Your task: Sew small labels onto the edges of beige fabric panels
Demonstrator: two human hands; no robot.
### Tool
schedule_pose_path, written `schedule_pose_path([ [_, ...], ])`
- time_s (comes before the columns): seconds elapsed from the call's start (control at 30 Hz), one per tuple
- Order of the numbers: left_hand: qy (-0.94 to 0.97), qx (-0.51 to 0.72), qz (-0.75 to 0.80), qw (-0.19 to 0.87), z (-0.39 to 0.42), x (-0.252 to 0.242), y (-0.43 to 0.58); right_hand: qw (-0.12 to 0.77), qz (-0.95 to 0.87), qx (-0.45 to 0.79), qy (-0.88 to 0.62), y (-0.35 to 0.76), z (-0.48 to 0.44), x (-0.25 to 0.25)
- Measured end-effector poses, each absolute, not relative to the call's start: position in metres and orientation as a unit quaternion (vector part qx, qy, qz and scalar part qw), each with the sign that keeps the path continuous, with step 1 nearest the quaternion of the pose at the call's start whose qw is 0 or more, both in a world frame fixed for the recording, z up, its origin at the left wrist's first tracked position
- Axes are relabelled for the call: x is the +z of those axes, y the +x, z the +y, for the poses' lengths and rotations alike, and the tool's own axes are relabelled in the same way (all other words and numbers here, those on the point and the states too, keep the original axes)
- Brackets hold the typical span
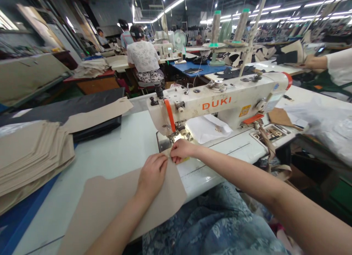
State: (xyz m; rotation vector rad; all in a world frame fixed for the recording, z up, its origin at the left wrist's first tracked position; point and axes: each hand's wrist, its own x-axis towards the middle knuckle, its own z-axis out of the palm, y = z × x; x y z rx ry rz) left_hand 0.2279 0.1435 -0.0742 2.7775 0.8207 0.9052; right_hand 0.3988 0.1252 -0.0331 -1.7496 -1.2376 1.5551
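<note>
A tan fabric piece [110, 203] lies on the white sewing table [118, 152], its far corner at the needle of the white DUKI sewing machine [220, 101]. My left hand [152, 174] rests on the fabric with its fingers curled down, pressing it just before the presser foot. My right hand [181, 150] pinches the fabric's edge right below the needle. Whatever lies under the fingertips is hidden.
A stack of tan fabric pieces [30, 156] sits at the left, with black and tan pieces [90, 115] behind it. A white cloth [207, 128] lies under the machine arm. Thread cones [216, 27] stand behind. A seated person [143, 60] works ahead; another person's arm [330, 62] shows at right.
</note>
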Motion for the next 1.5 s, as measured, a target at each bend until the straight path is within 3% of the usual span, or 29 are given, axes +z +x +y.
schedule_pose_path([
  [0.63, 0.919, 0.321, 0.230, -0.012, 0.144, -0.075, 0.244, 0.220, -0.478, 0.556, -0.644, 0.404, 0.134, -0.044],
  [1.0, 0.933, 0.258, 0.250, -0.028, 0.148, -0.072, 0.244, 0.193, -0.541, 0.495, -0.652, 0.403, 0.132, -0.041],
  [1.27, 0.931, 0.284, 0.230, 0.007, 0.149, -0.073, 0.245, 0.220, -0.653, 0.260, -0.676, 0.417, 0.097, -0.046],
  [1.4, 0.929, 0.290, 0.230, 0.012, 0.148, -0.073, 0.244, 0.155, -0.841, 0.057, -0.515, 0.426, 0.061, -0.055],
  [1.5, 0.930, 0.289, 0.228, 0.014, 0.148, -0.072, 0.244, 0.111, -0.894, -0.028, -0.433, 0.432, 0.044, -0.059],
])
